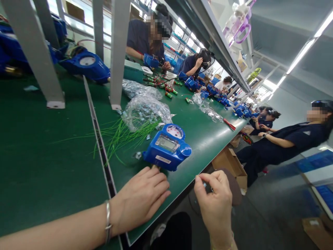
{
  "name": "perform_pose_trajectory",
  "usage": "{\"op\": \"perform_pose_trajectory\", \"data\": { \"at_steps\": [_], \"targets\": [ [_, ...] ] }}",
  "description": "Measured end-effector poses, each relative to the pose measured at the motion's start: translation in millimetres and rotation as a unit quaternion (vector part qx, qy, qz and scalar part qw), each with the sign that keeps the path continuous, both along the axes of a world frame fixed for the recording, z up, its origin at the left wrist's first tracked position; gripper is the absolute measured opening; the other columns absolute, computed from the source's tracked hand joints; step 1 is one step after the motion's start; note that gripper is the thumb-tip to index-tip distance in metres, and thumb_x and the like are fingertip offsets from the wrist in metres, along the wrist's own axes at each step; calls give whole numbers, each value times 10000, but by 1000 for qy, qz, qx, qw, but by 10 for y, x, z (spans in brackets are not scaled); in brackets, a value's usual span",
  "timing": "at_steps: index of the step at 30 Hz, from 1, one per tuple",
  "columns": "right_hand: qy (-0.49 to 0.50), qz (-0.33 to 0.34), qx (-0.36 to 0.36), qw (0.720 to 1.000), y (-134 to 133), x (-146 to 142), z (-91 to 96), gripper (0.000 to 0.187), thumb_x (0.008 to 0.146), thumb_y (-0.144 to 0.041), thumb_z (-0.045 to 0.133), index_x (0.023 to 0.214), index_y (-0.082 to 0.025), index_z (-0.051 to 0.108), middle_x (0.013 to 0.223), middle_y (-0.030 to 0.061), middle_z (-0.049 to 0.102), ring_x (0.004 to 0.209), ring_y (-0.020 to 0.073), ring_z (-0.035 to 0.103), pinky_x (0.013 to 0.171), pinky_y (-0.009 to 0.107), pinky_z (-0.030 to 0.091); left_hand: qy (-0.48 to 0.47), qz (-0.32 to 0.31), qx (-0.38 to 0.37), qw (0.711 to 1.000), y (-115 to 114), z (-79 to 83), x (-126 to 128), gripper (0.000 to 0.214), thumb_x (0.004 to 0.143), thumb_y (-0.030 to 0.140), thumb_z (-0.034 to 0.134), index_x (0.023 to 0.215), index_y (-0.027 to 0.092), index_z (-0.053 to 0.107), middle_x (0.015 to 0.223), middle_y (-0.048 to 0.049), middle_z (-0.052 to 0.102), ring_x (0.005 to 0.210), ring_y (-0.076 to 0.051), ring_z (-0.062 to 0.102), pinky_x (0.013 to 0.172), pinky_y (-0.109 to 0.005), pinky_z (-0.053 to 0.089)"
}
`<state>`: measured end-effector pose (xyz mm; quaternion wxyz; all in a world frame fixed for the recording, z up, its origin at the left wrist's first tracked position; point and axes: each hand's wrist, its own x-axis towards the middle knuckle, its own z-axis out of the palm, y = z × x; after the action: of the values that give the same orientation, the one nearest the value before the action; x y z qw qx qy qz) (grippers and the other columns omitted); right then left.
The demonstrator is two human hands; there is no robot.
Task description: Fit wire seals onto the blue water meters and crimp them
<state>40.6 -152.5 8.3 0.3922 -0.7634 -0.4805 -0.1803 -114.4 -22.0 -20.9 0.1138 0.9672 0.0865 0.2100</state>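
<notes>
A blue water meter with a grey screen and a round dial lies on the green bench near its front edge. My left hand rests flat on the bench just in front of the meter, fingers together and close to its near end, holding nothing I can see. My right hand hovers off the bench edge to the right, fingertips pinched on a small part that is too small to identify. A bundle of thin green cable ties lies spread left of the meter.
Clear plastic bags of small parts lie behind the meter. Grey shelf posts stand on the bench, with another blue meter at back left. Several co-workers sit along the bench. A cardboard box stands on the floor.
</notes>
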Motion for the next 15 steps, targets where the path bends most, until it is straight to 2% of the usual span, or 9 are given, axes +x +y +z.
{"op": "perform_pose_trajectory", "data": {
  "at_steps": [15],
  "targets": [
    [-39,5,-31,999,71,-14,54,87,803,-224,575,771,-201,653,728,19,463,713,159,456,657,307,383,0,0,-4,1000,12,16,8,233,918,251,392,852,199,610,863,-47,581,864,-224,508,828,-401,396]
  ]
}}
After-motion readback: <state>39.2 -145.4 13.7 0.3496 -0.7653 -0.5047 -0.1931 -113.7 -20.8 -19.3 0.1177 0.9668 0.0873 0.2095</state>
